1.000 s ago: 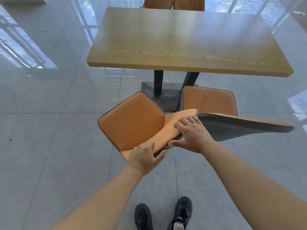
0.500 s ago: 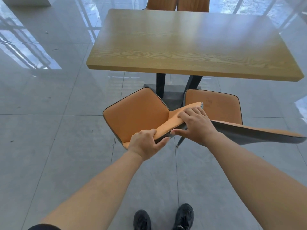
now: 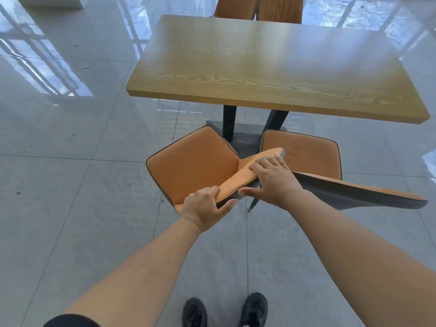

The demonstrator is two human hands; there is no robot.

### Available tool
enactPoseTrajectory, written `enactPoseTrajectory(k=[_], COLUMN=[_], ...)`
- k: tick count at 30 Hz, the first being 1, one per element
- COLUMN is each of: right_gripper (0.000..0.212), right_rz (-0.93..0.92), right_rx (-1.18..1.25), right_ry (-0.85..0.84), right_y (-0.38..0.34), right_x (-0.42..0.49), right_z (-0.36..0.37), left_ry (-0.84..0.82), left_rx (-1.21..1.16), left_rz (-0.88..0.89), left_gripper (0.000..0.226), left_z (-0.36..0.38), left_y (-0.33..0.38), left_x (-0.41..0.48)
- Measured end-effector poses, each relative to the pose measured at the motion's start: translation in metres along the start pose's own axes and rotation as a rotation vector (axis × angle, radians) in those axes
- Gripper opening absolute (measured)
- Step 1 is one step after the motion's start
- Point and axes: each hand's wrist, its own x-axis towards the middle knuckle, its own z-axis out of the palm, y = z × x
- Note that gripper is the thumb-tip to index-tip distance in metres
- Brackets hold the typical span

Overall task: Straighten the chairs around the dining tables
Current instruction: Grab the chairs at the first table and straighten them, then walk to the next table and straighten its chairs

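Observation:
Two orange chairs with grey backs stand on the near side of a wooden dining table [image 3: 271, 67]. The left chair [image 3: 193, 164] is turned at an angle, its seat pointing left of the table. My left hand [image 3: 204, 207] grips the near end of its backrest top edge. My right hand [image 3: 274, 180] grips the same edge further along. The right chair [image 3: 306, 154] faces the table squarely; its backrest [image 3: 354, 192] runs off to the right behind my right wrist.
Two more orange chair backs [image 3: 257, 8] show beyond the table's far edge. The table's dark pedestal and base [image 3: 238, 135] sit between the near seats. Glossy grey tile floor [image 3: 70, 185] surrounds everything. My black shoes [image 3: 226, 310] are at the bottom.
The angled chair has slid forward toward the table with both hands on its backrest, and my view has closed in on the table. My grip is unchanged.

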Motion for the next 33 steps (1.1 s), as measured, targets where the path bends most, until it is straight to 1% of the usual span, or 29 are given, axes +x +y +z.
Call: enactPoseTrajectory(k=[2, 3, 5, 6, 8, 10, 12, 13, 18, 22, 24, 29, 33], right_gripper=[0.101, 0.097, 0.082, 0.073, 0.052, 0.032, 0.020, 0.017, 0.025, 0.029, 0.034, 0.042, 0.044], right_rz=[0.008, 0.006, -0.016, -0.040, -0.097, -0.156, -0.186, -0.191, -0.257, -0.324, -0.318, -0.272, -0.241], right_rx=[-0.030, -0.047, -0.072, -0.080, -0.064, -0.021, 0.026, 0.048, 0.119, 0.160, 0.153, 0.129, 0.137], right_ry=[-0.046, -0.058, -0.063, -0.062, -0.070, -0.106, -0.148, -0.168, -0.208, -0.175, -0.168, -0.188, -0.176], right_y=[-0.007, -0.011, -0.019, -0.023, -0.031, -0.042, -0.061, -0.072, -0.142, -0.203, -0.234, -0.310, -0.372], right_x=[-0.004, -0.006, -0.010, -0.012, -0.014, -0.013, -0.007, -0.003, 0.026, 0.061, 0.081, 0.136, 0.171], right_z=[-0.004, -0.006, -0.011, -0.014, -0.022, -0.030, -0.037, -0.040, -0.051, -0.069, -0.079, -0.096, -0.097], left_ry=[-0.078, -0.120, -0.176, -0.179, -0.135, -0.056, -0.014, -0.005, 0.008, 0.072, 0.082, 0.058, -0.016], left_rx=[-0.019, -0.041, -0.090, -0.100, -0.091, -0.089, -0.096, -0.091, -0.013, -0.003, 0.012, 0.029, 0.050], left_rz=[-0.061, -0.097, -0.164, -0.190, -0.212, -0.229, -0.277, -0.300, -0.432, -0.553, -0.598, -0.635, -0.614], left_gripper=[0.065, 0.062, 0.056, 0.052, 0.038, 0.026, 0.023, 0.024, 0.025, 0.025, 0.024, 0.035, 0.044], left_z=[-0.004, -0.007, -0.016, -0.022, -0.035, -0.050, -0.070, -0.081, -0.139, -0.181, -0.200, -0.247, -0.280], left_y=[0.004, 0.007, 0.013, 0.017, 0.024, 0.026, 0.022, 0.018, -0.029, -0.084, -0.117, -0.211, -0.275], left_x=[-0.005, -0.007, -0.011, -0.013, -0.022, -0.034, -0.048, -0.055, -0.092, -0.119, -0.125, -0.120, -0.115])
